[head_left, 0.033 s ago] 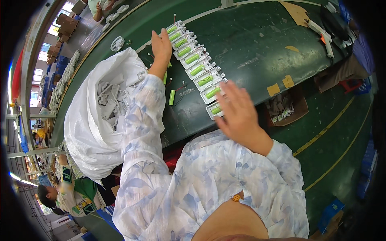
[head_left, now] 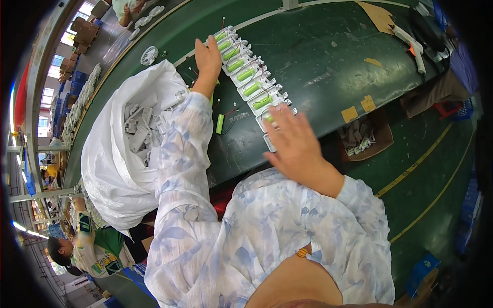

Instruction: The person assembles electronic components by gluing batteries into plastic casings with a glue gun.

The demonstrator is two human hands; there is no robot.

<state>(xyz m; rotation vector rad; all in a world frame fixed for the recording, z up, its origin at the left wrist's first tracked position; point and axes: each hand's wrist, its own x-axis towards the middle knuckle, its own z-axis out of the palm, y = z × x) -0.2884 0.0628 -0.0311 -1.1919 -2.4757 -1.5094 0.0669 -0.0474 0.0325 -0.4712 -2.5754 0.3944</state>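
Observation:
A slanting row of several white plastic casings, each holding a green cylindrical battery (head_left: pixel 245 75) with thin red and dark wires, lies on the dark green table (head_left: pixel 318 56). My left hand (head_left: pixel 207 60) is at the row's far end, thumb and fingers apart, beside the farthest casings. Flat and spread, my right hand (head_left: pixel 295 141) covers most of the two nearest casings; whether its palm touches them I cannot tell. One loose green battery (head_left: pixel 220 123) with wires lies left of the row. More loose batteries sit partly hidden behind my left wrist.
A white sack (head_left: pixel 115 169) full of white plastic parts stands at the left. A round white slotted part (head_left: pixel 149 55) lies beyond it. At the far right lies a white glue gun (head_left: pixel 411 46) near cardboard. Below the table edge is a carton (head_left: pixel 377 136) of parts. Other people work at the left.
My right hand has slid slightly left, over the nearest casings, hiding more of them. My left hand has shifted very slightly right.

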